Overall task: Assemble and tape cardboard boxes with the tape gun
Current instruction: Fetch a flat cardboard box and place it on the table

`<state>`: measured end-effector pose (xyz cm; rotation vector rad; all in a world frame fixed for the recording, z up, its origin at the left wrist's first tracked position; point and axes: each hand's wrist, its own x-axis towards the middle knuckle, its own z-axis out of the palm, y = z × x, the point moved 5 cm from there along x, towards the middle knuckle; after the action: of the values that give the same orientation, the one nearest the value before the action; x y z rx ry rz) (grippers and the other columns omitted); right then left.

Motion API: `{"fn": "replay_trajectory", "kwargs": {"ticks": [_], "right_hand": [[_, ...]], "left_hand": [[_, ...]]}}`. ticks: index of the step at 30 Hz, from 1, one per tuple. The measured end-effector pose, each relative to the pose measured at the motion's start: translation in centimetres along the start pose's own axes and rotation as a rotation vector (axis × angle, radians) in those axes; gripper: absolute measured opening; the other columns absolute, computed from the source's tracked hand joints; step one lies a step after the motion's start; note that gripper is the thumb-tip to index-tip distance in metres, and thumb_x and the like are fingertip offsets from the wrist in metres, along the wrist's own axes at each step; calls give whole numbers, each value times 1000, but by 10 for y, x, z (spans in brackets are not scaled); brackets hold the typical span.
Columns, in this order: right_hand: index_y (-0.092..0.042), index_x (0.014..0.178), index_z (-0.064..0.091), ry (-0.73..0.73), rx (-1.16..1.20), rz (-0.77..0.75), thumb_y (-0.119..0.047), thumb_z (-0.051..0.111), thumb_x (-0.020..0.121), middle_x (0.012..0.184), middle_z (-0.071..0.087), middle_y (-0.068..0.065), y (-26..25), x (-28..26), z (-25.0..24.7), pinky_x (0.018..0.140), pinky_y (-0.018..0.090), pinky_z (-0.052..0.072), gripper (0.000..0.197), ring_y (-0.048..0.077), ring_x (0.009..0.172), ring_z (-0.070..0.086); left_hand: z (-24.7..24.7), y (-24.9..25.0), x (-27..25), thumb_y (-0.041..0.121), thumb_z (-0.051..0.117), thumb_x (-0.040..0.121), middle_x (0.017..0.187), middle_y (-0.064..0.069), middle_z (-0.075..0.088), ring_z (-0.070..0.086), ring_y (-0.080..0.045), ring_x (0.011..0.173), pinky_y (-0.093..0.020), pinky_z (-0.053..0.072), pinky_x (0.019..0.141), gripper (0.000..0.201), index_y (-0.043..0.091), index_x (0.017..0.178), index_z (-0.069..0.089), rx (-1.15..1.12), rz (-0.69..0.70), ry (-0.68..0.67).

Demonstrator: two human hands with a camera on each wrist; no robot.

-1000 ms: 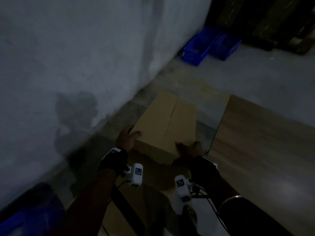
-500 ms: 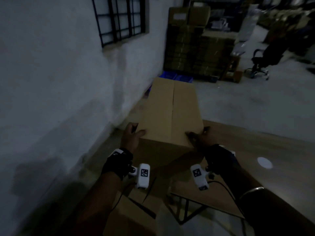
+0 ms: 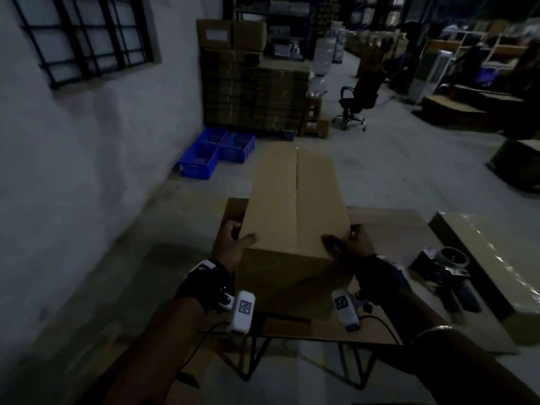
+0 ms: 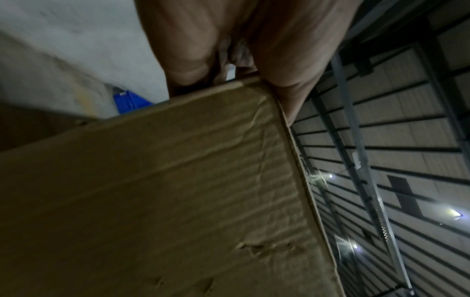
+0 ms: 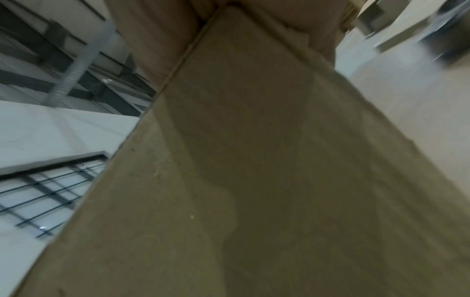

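Observation:
A long brown cardboard box (image 3: 295, 200) is held over the wooden table (image 3: 388, 226), its two top flaps meeting in a seam down the middle. My left hand (image 3: 233, 242) grips its near left corner, thumb on top and fingers down the side. My right hand (image 3: 346, 242) grips the near right corner the same way. The box wall (image 4: 162, 191) fills the left wrist view, with my left hand (image 4: 241, 46) curled over its edge. In the right wrist view, the box (image 5: 267, 170) is under my right hand (image 5: 162, 34). A tape gun (image 3: 447, 273) lies on the table at right.
A flat pack of wrapped cardboard (image 3: 493, 258) lies on the table's right side. Blue crates (image 3: 216, 150) sit on the floor by the white wall, with stacked cartons (image 3: 248, 80) behind. An office chair (image 3: 359, 97) stands further back. Folded cardboard lies below at near left.
Both hands have lifted the box from the floor by the wall and swung it right, over the table. The view rose from the floor to the warehouse.

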<state>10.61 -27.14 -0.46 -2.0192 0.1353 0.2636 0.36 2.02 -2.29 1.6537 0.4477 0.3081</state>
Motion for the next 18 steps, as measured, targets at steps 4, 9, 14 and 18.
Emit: {"fn": "replay_trajectory", "kwargs": {"ticks": [4,9,14,18], "right_hand": [[-10,136,41,-8,20,26,-33,85,80,133,56,16,39,18,-56,96,44,52,74,33,110,58],[-15,141,37,-51,15,57,-39,82,82,136,56,12,77,40,-102,90,38,50,78,30,107,56],[-22,144,35,-104,4,58,-44,80,83,138,55,9,93,58,-125,95,41,50,79,27,103,54],[-22,149,32,-124,-26,41,-40,78,86,142,54,8,89,72,-135,104,45,47,80,35,121,56]], "left_hand": [[66,-7,-13,47,80,67,115,-4,64,65,-22,98,-49,56,84,53,25,108,54,25,-68,-44],[126,-13,-27,48,79,69,114,-1,64,64,-22,100,-50,55,85,50,28,106,52,78,-92,-47],[160,-14,-32,44,78,75,115,-2,63,62,-21,100,-47,55,86,48,24,108,50,132,-111,-28],[176,-12,-25,42,75,79,117,0,58,58,-19,100,-41,54,85,50,22,116,48,225,-142,-32]]}}
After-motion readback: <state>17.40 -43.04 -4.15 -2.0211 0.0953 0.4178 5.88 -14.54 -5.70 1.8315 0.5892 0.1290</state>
